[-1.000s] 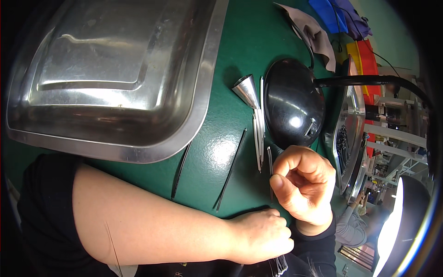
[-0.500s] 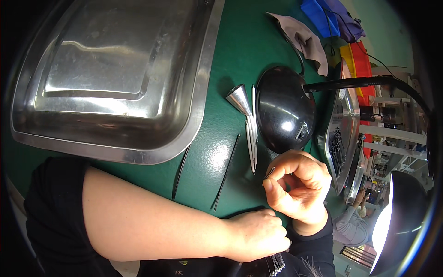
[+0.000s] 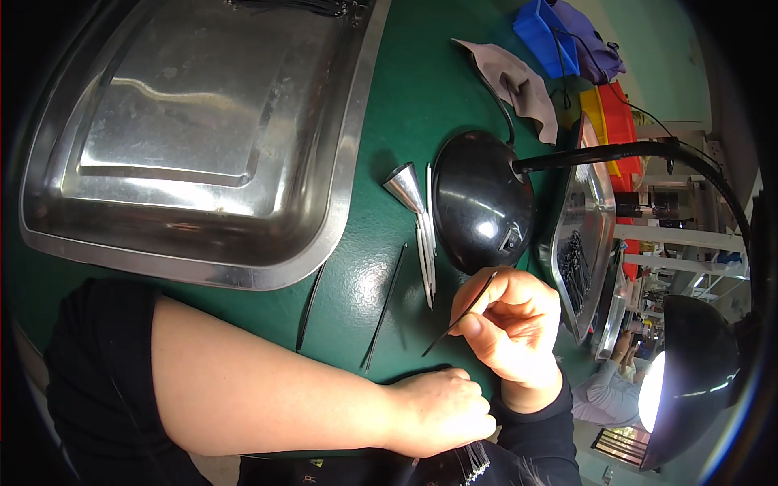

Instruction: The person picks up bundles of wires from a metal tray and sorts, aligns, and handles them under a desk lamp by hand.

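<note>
My left hand (image 3: pixel 446 411) is closed low in front of me around a bundle of thin black wire-like strands (image 3: pixel 472 463), whose pale tips stick out below the fist. My right hand (image 3: pixel 519 324) is raised just beyond it. Between its thumb and forefinger it pinches a single thin black strand (image 3: pixel 442 338), which slants down to the left. On the green table (image 3: pixel 348 324) left of the right hand lie several more black strands (image 3: pixel 385 308). Close beyond that hand lie several slim pale rods (image 3: pixel 426 263) beside a silver metal cone (image 3: pixel 404 187).
A large steel tray (image 3: pixel 235 274) fills the left, with black strands at its far end. Right of the cone stands a black lamp base (image 3: pixel 482 202); its lit shade (image 3: pixel 693 381) hangs at right. Another metal tray (image 3: pixel 600 194) holds black strands. A cloth (image 3: pixel 519 89) and blue bin (image 3: pixel 545 36) lie farther back.
The strand in my right hand has turned and now shows lengthwise across the fingertips. My view has shifted slightly, bringing strands at the large tray's far end into sight.
</note>
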`<state>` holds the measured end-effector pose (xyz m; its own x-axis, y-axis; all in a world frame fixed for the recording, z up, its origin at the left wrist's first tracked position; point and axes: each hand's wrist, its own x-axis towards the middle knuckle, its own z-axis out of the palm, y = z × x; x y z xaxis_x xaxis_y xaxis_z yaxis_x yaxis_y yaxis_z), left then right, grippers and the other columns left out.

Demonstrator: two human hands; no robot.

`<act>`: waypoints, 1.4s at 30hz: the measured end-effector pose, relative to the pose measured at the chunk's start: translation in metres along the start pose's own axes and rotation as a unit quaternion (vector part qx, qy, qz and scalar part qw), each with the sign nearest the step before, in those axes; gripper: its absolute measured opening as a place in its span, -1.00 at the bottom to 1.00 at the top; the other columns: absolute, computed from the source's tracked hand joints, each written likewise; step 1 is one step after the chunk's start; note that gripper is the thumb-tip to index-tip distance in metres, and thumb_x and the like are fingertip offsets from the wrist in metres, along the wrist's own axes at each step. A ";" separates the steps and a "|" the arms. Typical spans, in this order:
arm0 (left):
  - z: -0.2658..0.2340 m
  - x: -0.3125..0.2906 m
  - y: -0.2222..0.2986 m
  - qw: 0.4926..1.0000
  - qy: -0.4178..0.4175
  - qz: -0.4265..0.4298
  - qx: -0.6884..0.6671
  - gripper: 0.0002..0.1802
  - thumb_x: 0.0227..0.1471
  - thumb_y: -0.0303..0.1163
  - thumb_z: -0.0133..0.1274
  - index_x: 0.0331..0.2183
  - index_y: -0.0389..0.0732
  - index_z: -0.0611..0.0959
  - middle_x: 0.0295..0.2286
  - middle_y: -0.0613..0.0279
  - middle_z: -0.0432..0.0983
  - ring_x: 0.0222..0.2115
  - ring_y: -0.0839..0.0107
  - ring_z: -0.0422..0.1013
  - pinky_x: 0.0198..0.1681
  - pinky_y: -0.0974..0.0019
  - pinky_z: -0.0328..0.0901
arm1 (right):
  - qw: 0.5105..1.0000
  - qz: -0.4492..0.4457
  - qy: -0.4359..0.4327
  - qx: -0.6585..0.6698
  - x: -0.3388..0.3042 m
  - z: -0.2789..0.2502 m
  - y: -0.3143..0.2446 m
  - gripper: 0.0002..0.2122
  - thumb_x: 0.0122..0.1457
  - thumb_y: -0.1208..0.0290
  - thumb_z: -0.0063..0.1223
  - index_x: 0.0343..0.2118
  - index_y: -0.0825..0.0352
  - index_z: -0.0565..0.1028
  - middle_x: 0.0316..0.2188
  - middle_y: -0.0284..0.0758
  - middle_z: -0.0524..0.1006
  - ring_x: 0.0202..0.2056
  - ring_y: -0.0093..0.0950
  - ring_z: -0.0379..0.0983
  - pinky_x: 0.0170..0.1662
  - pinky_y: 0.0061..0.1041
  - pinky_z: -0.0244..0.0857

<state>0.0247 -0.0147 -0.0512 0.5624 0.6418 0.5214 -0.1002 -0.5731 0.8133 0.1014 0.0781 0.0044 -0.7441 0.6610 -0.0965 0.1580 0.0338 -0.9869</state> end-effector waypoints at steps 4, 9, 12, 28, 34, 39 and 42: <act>-0.001 -0.001 0.001 1.000 0.002 -0.005 0.009 -0.84 -0.08 -0.33 -0.13 -0.58 -0.17 0.45 -0.62 0.19 0.39 -0.49 0.24 0.39 -0.34 0.21 0.24 | 1.000 0.007 -0.013 -0.015 -0.001 -0.002 -0.002 -0.98 -0.01 0.66 0.08 -0.51 0.45 0.47 -0.60 -0.35 0.46 -0.63 -0.71 0.31 -0.57 -0.71 0.19; -0.007 -0.002 0.004 0.991 -0.018 -0.067 -0.112 -0.83 -0.08 -0.35 -0.13 -0.54 -0.23 0.49 -0.57 0.11 0.42 -0.47 0.19 0.39 -0.37 0.19 0.26 | 0.969 -0.087 -0.102 -0.207 -0.004 -0.003 -0.015 -0.88 0.03 0.54 0.03 -0.54 0.50 0.49 -0.61 -0.21 0.51 -0.58 -0.41 0.47 -0.48 -0.54 0.37; -0.003 0.000 0.001 0.958 -0.022 -0.139 -0.252 -0.82 -0.11 -0.39 -0.13 -0.53 -0.27 0.52 -0.53 0.05 0.44 -0.46 0.16 0.39 -0.39 0.16 0.28 | 0.964 -0.115 -0.099 -0.220 -0.013 -0.006 -0.018 -0.91 0.01 0.55 0.03 -0.55 0.46 0.48 -0.63 -0.23 0.50 -0.60 -0.39 0.46 -0.48 -0.52 0.37; -0.012 -0.001 -0.005 0.997 -0.011 0.044 0.056 -0.78 -0.40 -0.54 0.08 -0.54 -0.15 0.44 -0.60 0.25 0.34 -0.50 0.23 0.33 -0.37 0.23 0.23 | 0.929 -0.188 0.012 -0.318 -0.069 -0.024 0.023 -0.72 -0.26 0.81 -0.18 -0.45 0.42 0.47 -0.47 -0.23 0.48 -0.44 -0.34 0.42 -0.34 -0.46 0.33; -0.019 0.003 0.010 0.999 -0.036 -0.024 0.024 -0.76 -0.35 -0.45 0.17 -0.48 -0.14 0.50 -0.56 0.25 0.41 -0.47 0.20 0.36 -0.33 0.22 0.25 | 0.894 -0.249 0.012 -0.373 -0.078 -0.024 0.024 -0.75 -0.10 0.72 0.00 -0.28 0.42 0.45 -0.54 -0.21 0.46 -0.51 -0.32 0.42 -0.39 -0.48 0.33; -0.022 0.002 0.002 0.998 0.057 -0.030 0.022 -0.73 -0.30 -0.57 0.20 -0.41 -0.23 0.54 -0.50 0.16 0.49 -0.47 0.28 0.46 -0.38 0.30 0.35 | 0.908 -0.208 -0.015 -0.363 -0.070 -0.041 0.047 -0.81 0.03 0.54 -0.05 -0.26 0.40 0.46 -0.42 -0.21 0.46 -0.40 -0.32 0.42 -0.30 -0.44 0.31; -0.020 0.011 0.023 0.915 0.178 -0.282 -0.227 -0.89 0.00 -0.48 0.06 -0.43 -0.35 0.56 -0.59 0.24 0.50 -0.62 0.54 0.42 -0.52 0.49 0.33 | 0.892 -0.329 0.128 -0.283 -0.063 -0.037 0.027 -0.80 0.12 0.37 -0.07 -0.48 0.39 0.52 -0.65 -0.21 0.48 -0.64 -0.36 0.41 -0.52 -0.46 0.30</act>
<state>0.0125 -0.0109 -0.0211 0.3342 0.9421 -0.0292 -0.2523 0.1193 0.9603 0.1764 0.0652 -0.0114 -0.6360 0.5054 0.5831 0.0979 0.8024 -0.5887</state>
